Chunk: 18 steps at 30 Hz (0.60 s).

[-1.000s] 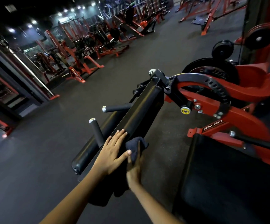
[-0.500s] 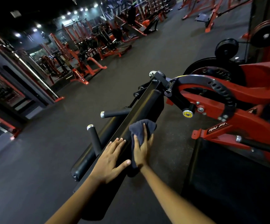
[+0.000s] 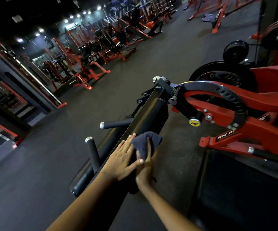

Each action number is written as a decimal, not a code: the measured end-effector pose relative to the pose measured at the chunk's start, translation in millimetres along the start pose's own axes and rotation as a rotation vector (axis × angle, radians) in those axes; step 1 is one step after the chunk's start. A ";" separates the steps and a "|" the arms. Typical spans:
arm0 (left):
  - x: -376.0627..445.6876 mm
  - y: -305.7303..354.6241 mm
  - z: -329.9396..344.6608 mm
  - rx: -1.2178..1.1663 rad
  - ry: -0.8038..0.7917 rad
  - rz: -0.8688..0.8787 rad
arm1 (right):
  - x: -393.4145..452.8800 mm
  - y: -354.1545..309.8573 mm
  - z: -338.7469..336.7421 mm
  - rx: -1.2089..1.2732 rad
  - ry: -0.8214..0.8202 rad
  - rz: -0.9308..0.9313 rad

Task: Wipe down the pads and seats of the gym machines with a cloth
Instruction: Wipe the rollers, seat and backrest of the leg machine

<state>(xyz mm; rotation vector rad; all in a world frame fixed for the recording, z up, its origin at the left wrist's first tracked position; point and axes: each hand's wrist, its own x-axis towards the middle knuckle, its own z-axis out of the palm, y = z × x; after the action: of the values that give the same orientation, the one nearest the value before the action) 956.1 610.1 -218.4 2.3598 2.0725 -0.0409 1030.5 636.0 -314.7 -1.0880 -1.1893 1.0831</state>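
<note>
The right hand (image 3: 145, 170) presses a dark cloth (image 3: 145, 143) against the right side of a long black pad (image 3: 149, 115); one finger lies straight up the middle of the cloth, and whether the others curl round it cannot be told, since the bunched cloth hides them. The cloth sits about halfway along the pad, its folds standing up above the fingers. Just left of it the left hand (image 3: 122, 161) lies flat on the top of the pad, fingers straight and close together and pointing away, the thumb spread to the right so that its tip touches the cloth's near edge. Both forearms reach in from the bottom of the view.

The pad runs from near left to far right, ending at a black bracket (image 3: 163, 85) on the machine's arm. To the left of the pad two short black handles (image 3: 116, 125) with silver end caps stick out, one pointing left, the other (image 3: 93, 151) pointing up and toward the viewer. Below them a black roller (image 3: 83, 179) lies alongside the pad.

To the right stands the red frame (image 3: 260, 130) of the machine, with a curved black plate (image 3: 235, 100) pierced by a row of holes and a yellow-tipped knob (image 3: 194, 122) under it. Black weight discs (image 3: 235, 51) hang further back on the right. A broad black seat (image 3: 245, 194) fills the near right corner. The dark floor (image 3: 40, 147) stretches away to rows of red machines (image 3: 91, 67) on the far left, under small ceiling lights.
</note>
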 end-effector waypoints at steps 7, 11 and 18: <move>46.4 2.1 -8.8 -0.035 -0.051 -0.059 | 54.2 0.2 -1.4 0.090 0.140 0.115; 69.3 0.4 -9.3 -0.097 -0.046 -0.079 | 35.4 -0.7 3.8 0.134 0.124 0.042; 72.0 -2.3 -4.0 -0.066 -0.027 -0.056 | 118.2 12.6 4.2 0.210 0.198 0.261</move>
<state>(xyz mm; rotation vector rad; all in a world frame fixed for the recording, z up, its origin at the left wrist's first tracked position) 963.2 681.8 -215.8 2.2510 2.0939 -0.0049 1033.3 754.8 -309.7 -1.1762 -0.7731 1.2376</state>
